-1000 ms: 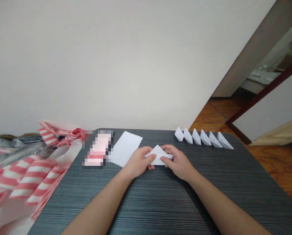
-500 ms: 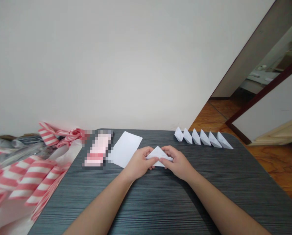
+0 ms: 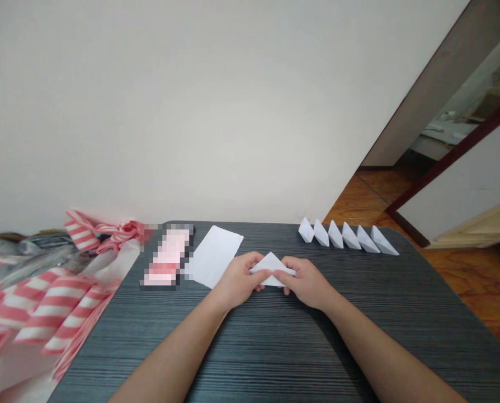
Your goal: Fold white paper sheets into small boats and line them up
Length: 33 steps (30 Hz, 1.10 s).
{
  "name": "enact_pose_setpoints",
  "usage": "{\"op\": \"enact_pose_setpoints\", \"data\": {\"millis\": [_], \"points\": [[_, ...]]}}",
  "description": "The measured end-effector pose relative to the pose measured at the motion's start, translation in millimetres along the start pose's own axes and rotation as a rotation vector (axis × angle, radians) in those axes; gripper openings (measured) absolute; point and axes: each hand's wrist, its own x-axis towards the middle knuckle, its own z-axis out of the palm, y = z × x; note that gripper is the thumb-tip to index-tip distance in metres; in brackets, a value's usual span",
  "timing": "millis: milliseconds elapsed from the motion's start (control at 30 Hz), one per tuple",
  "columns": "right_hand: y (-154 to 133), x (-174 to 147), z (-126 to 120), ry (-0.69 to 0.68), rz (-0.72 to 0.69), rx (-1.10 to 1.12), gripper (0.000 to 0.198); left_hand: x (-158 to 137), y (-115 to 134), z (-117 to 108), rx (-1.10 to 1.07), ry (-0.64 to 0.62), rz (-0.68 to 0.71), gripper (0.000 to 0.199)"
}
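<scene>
Between both hands is a folded white paper [image 3: 270, 262] with a triangular peak pointing away from me. My left hand [image 3: 242, 280] grips its left corner, thumb on the near face and fingers behind. On the right corner, my right hand [image 3: 307, 282] pinches in the same way, and the two thumb tips nearly meet at the middle. Just beyond my left hand a stack or sheet of plain white paper [image 3: 216, 254] lies flat. Several folded white paper boats [image 3: 336, 235] stand in a row at the back right.
The dark wood-grain table [image 3: 250, 352] stands against a pale wall [image 3: 216, 112]. A blurred-out pink and white item [image 3: 168, 257] lies at its back left. Red-and-white striped cloth [image 3: 61, 302] is heaped beyond the left edge. Wooden floor [image 3: 480, 280] shows to the right.
My right hand has shifted slightly nearer to me, and its fingers have moved along the folded paper's edge. The paper stays between both hands; the boats and sheet have not moved.
</scene>
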Motion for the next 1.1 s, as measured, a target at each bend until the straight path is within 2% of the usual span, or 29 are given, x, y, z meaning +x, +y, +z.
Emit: {"op": "enact_pose_setpoints", "data": {"millis": [400, 600, 933, 1100], "points": [[-3.8, -0.7, -2.0, -0.008, -0.005, -0.031, 0.020, -0.5, 1.9, -3.5, 0.054, 0.019, -0.022, 0.019], [-3.7, -1.2, -3.0, -0.033, 0.017, 0.056, 0.021, 0.3, 0.7, -5.6, 0.024, 0.023, -0.012, 0.019], [4.2, 2.3, -4.3, 0.032, 0.032, 0.078, 0.025, 3.0, -3.8, -10.2, -0.033, 0.066, -0.019, 0.020], [10.2, 4.7, -4.0, 0.039, 0.029, 0.179, 0.027, 4.2, -5.5, -10.9, -0.051, 0.103, -0.006, 0.020]]}}
